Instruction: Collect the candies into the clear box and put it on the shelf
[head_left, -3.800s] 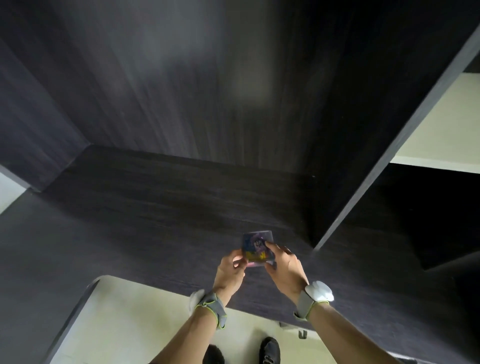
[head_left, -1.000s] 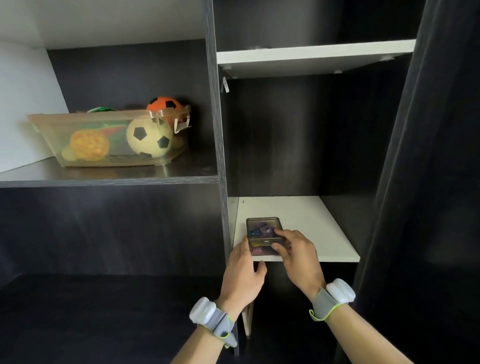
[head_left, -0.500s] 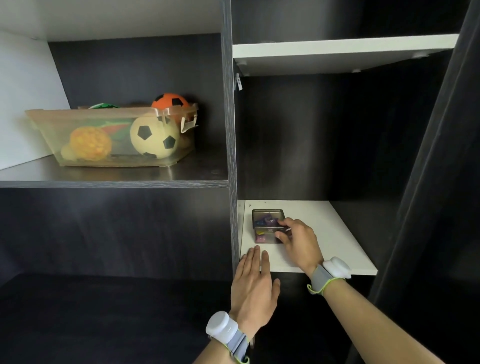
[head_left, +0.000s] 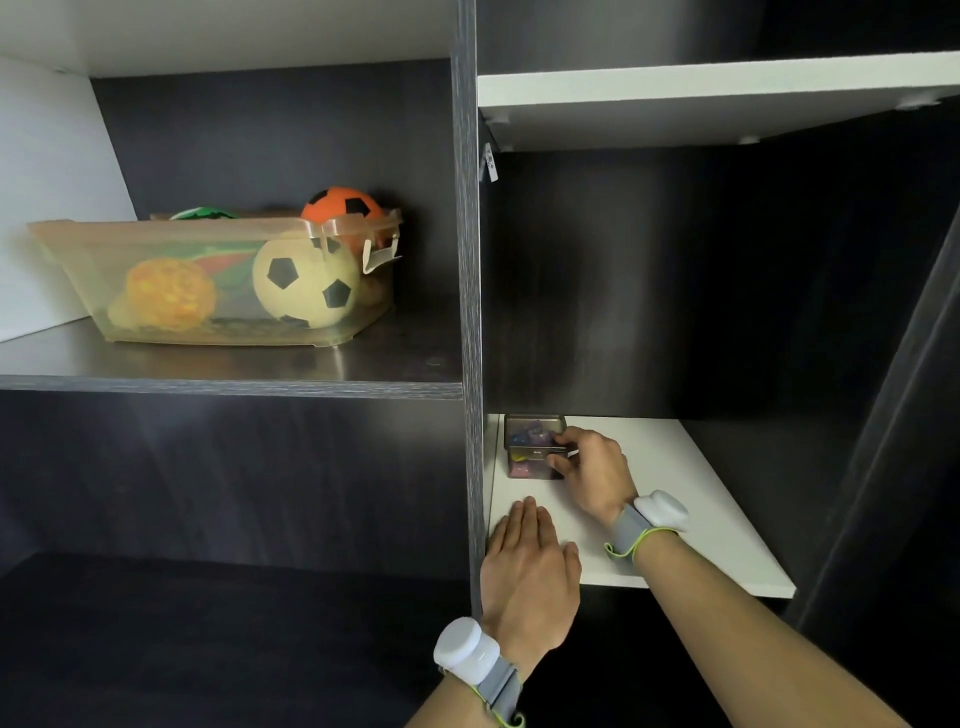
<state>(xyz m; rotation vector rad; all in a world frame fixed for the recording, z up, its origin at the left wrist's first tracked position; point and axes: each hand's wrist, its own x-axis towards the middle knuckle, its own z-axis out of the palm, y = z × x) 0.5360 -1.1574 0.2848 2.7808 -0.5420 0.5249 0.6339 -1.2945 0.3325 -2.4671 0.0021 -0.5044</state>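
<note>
The clear box (head_left: 535, 446) with colorful candies (head_left: 525, 435) inside sits on the white shelf (head_left: 691, 499), lower middle of the frame, close to the dark divider (head_left: 470, 312). The right hand (head_left: 595, 474) curls its fingers around the box's right side. The left hand (head_left: 527, 577) lies flat and open at the shelf's front edge, holding nothing.

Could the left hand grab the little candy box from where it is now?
Probably yes. The left hand lies flat near the white shelf's front edge, with bare shelf between it and the clear box. The right hand covers only the box's right side.
</note>
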